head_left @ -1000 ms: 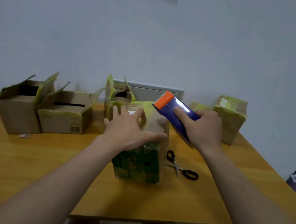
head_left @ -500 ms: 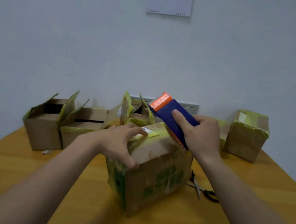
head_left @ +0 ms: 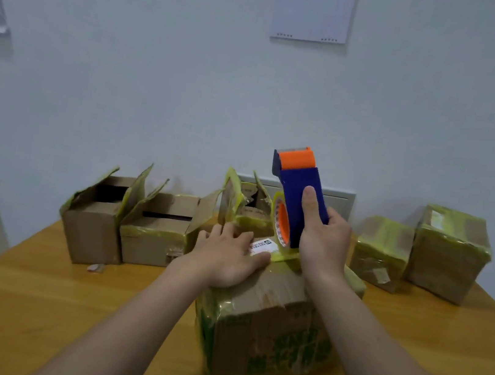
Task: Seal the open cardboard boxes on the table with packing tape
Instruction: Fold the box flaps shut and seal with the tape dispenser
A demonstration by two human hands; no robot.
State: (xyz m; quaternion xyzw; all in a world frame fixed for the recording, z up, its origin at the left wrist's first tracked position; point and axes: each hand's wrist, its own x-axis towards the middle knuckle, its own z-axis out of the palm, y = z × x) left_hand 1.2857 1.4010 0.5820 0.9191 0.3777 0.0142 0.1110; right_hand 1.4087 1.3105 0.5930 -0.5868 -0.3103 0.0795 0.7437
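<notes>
While the left hand (head_left: 225,261) lies flat, fingers straight, on the box (head_left: 266,334) on the table (head_left: 30,299), the right hand (head_left: 325,240) grips the tape dispenser (head_left: 298,191), now upright rather than tilted, at the box's far edge. The writing on its white label (head_left: 263,244) is too small to read, and its green print is blurred. Open boxes (head_left: 152,237) stand behind the box.
</notes>
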